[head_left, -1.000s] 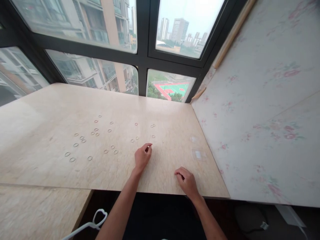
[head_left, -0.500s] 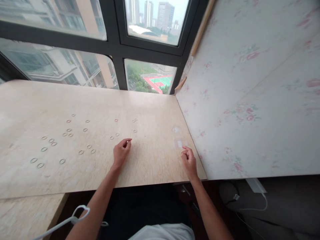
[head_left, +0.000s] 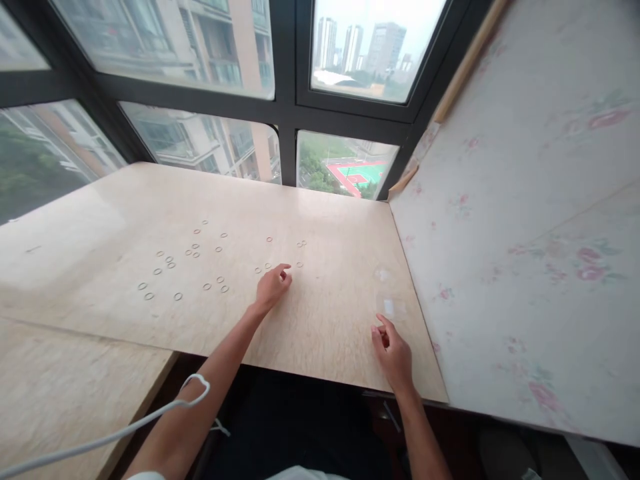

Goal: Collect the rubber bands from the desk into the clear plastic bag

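Several small thin rubber bands (head_left: 178, 296) lie scattered over the pale marble-patterned table top (head_left: 325, 320), mostly left of centre. My left hand (head_left: 271, 288) rests on the table at the right end of the scatter, thumb and forefinger pinched together; two bands (head_left: 262, 268) lie just beside its fingertips. What the pinch holds is too small to see. My right hand (head_left: 393, 351) lies near the table's front right corner with its fingers curled in, close to a small clear plastic bag (head_left: 391, 307). Its contents are hidden.
A wall with flowered wallpaper (head_left: 525, 233) bounds the table on the right. Dark-framed windows (head_left: 287, 113) run along the far edge. A second clear plastic piece (head_left: 383, 273) lies further back. A white looped wire (head_left: 193, 390) hangs by my left forearm below the front edge.
My left hand has reached forward toward the bands, still pinched. My right hand moved right and forward toward the clear bag, then drew back slightly. The head camera swung about.
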{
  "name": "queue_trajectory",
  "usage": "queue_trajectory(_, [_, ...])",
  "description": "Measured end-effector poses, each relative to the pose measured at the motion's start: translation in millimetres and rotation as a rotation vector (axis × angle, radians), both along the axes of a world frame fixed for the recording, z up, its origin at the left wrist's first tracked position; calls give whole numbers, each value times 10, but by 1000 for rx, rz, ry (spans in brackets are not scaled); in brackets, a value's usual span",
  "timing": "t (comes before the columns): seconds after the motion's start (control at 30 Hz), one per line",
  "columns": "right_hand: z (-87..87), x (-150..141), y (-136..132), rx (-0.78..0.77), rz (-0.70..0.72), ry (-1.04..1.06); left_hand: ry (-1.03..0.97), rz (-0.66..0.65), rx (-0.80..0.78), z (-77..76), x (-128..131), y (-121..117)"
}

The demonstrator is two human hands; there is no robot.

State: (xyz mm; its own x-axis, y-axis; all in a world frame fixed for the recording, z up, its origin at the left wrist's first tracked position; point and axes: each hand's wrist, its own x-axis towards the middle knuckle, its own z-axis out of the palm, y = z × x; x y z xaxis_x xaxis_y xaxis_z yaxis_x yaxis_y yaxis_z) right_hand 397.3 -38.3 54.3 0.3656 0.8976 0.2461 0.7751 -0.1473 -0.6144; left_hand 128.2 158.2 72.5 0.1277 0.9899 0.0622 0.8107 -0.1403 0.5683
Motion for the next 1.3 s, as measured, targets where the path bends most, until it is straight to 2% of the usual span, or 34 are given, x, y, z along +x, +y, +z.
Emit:
queue_trajectory(0.17, [-14,12,-7,12,7,-17,133,-124,9,80,37,365])
queue_trajectory(0.3, [-18,7,-8,19,19,-14,201,-264,14,127,146,493])
queue_trajectory(0.43, [-18,7,-5,32,21,-17,273,-337,30,154,210,545])
queue_trajectory(0.67, [-10,17,-4,25,27,-2,462,-392,-119,308,206,589])
queue_trajectory(0.87, [3,24,3,37,63,22,526,-389,-144,430,339,426])
queue_trajectory(0.97, [26,18,13,54,89,28,440,-390,-128,443,552,271])
queue_trajectory(1.03, [42,14,16,63,100,34,299,-417,-119,439,762,156])
queue_trajectory(1.2, [80,13,7,68,113,68,-103,-584,-101,375,1421,-116])
queue_trajectory(1.3, [95,19,2,68,121,98,-158,-645,-78,327,1763,-215])
